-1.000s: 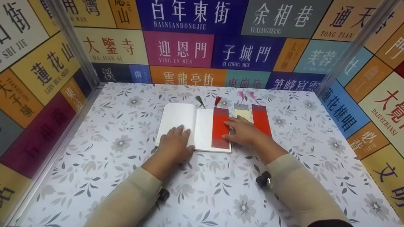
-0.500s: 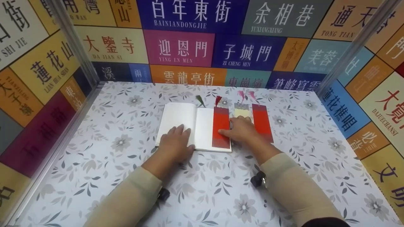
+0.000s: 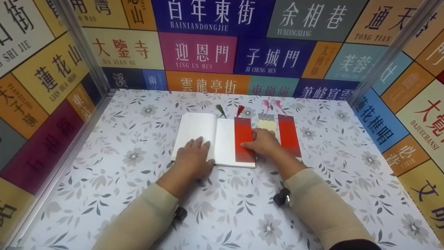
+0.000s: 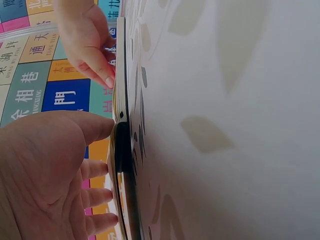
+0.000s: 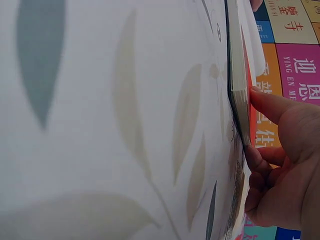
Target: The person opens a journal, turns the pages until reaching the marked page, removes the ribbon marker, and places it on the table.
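Note:
An open notebook (image 3: 224, 137) with blank pages lies on the table. My left hand (image 3: 194, 156) rests on its left page with fingers spread; the left wrist view shows the thumb (image 4: 95, 127) near the spine. A red bookmark (image 3: 243, 139) with a red tassel (image 3: 239, 111) lies along the right page's outer edge. My right hand (image 3: 265, 141) holds this bookmark at its right side, thumb on top and other fingers curled. In the right wrist view, the thumb (image 5: 270, 104) presses the red strip against the pages, and a fingertip meets the notebook's edge.
To the right lie a pale yellow bookmark (image 3: 267, 123), partly hidden by my right hand, and another red bookmark (image 3: 289, 135), with pink tassels (image 3: 266, 105) above them. A green tassel (image 3: 220, 110) shows beyond the notebook. Printed panels (image 3: 204, 52) enclose the flowered tabletop (image 3: 135, 194).
My right hand has drawn its fingers back from over the bookmark and curled them at the notebook's right edge, thumb still on the red strip. The left hand has stayed in place.

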`<action>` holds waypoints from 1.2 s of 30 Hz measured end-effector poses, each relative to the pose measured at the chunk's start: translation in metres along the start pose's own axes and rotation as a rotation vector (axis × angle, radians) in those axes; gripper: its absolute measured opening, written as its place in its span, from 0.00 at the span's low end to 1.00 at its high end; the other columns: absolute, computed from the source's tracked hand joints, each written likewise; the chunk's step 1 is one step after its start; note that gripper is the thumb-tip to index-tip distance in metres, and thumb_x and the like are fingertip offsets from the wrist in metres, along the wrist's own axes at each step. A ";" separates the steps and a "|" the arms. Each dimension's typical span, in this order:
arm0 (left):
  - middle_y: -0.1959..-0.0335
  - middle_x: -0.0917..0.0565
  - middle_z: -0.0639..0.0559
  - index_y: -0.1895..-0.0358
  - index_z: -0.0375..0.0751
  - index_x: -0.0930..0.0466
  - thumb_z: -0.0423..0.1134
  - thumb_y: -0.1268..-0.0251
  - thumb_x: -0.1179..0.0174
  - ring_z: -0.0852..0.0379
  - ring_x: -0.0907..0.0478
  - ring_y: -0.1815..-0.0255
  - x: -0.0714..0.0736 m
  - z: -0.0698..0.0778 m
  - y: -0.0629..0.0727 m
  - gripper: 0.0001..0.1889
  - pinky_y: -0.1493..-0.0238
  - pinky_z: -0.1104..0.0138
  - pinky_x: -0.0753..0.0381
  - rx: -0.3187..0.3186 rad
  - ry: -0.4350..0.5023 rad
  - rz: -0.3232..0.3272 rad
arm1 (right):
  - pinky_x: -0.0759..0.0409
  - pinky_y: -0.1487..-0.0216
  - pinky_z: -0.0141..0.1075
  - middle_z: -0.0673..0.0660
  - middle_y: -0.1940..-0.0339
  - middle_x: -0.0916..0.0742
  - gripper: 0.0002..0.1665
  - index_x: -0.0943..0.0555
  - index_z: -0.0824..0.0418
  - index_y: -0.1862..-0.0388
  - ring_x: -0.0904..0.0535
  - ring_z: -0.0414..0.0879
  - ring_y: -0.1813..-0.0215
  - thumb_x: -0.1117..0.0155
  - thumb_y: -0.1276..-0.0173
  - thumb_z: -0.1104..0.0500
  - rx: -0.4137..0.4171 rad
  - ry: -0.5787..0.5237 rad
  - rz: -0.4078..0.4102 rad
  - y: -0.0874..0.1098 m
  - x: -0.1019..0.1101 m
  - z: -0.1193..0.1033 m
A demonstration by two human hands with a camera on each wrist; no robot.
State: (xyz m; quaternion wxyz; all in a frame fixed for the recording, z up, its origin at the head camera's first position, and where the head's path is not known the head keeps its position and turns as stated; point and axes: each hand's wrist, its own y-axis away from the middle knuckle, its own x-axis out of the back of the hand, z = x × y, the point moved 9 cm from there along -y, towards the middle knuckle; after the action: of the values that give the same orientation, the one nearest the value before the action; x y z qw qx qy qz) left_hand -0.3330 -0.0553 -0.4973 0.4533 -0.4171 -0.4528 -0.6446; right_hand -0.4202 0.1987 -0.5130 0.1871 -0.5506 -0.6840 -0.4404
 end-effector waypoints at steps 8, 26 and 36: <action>0.10 0.46 0.45 0.13 0.51 0.44 0.62 0.21 0.46 0.37 0.49 0.10 0.001 0.001 -0.001 0.41 0.14 0.37 0.41 -0.013 -0.022 0.016 | 0.20 0.24 0.52 0.59 0.29 0.18 0.52 0.32 0.56 0.17 0.23 0.56 0.30 0.20 0.35 0.43 0.009 -0.059 0.023 -0.002 0.004 -0.001; 0.10 0.46 0.44 0.13 0.50 0.44 0.62 0.21 0.46 0.37 0.50 0.10 0.001 0.001 -0.001 0.41 0.14 0.37 0.42 -0.003 -0.023 0.001 | 0.16 0.50 0.35 0.58 0.48 0.16 0.39 0.29 0.51 0.18 0.19 0.52 0.46 0.28 0.25 0.56 0.081 -0.174 0.125 -0.004 0.012 -0.006; 0.10 0.46 0.44 0.13 0.49 0.44 0.61 0.21 0.46 0.36 0.48 0.10 0.000 0.000 -0.001 0.41 0.15 0.36 0.40 -0.007 -0.015 0.008 | 0.13 0.46 0.35 0.55 0.40 0.16 0.35 0.27 0.43 0.19 0.18 0.52 0.42 0.32 0.22 0.57 0.010 -0.332 0.061 -0.005 0.015 0.004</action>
State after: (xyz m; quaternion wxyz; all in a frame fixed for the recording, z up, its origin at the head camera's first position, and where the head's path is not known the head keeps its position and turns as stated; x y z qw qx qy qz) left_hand -0.3341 -0.0553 -0.4976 0.4511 -0.4251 -0.4524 -0.6412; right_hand -0.4285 0.2108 -0.5061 0.0877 -0.6353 -0.6907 -0.3342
